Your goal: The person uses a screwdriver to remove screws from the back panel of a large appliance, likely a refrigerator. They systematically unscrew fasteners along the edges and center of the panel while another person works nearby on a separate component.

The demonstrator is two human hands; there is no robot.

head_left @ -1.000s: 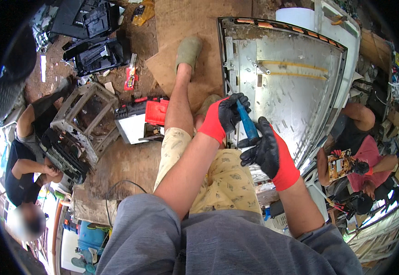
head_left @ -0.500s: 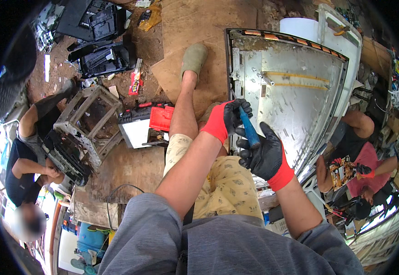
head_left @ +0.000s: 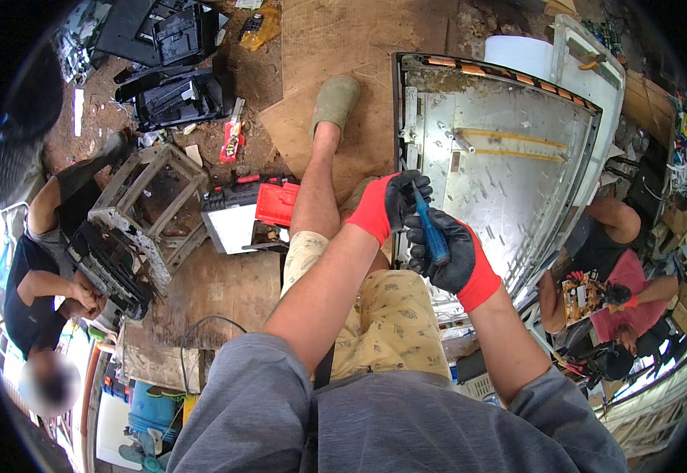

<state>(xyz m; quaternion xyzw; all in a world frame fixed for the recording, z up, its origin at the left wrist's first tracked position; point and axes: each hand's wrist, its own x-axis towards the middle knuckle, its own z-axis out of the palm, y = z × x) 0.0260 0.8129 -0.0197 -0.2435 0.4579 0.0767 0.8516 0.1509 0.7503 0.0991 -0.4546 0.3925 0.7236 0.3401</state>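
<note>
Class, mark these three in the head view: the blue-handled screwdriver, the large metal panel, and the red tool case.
blue-handled screwdriver [head_left: 431,230], head view, middle of its handle.
large metal panel [head_left: 509,169], head view, bare sheet centre.
red tool case [head_left: 276,202], head view, red lid.

screwdriver [head_left: 431,229] | blue handle | held near-upright, tilted | over metal panel's [head_left: 509,173] left edge

Both hands wear black gloves with red cuffs, the left grip [head_left: 390,201] and right grip [head_left: 450,256] near frame centre. Grey short sleeves fill the lower frame. Pale yellow patterned shorts cover the lap, and an olive-green shoe [head_left: 335,102] sits upper centre
</note>
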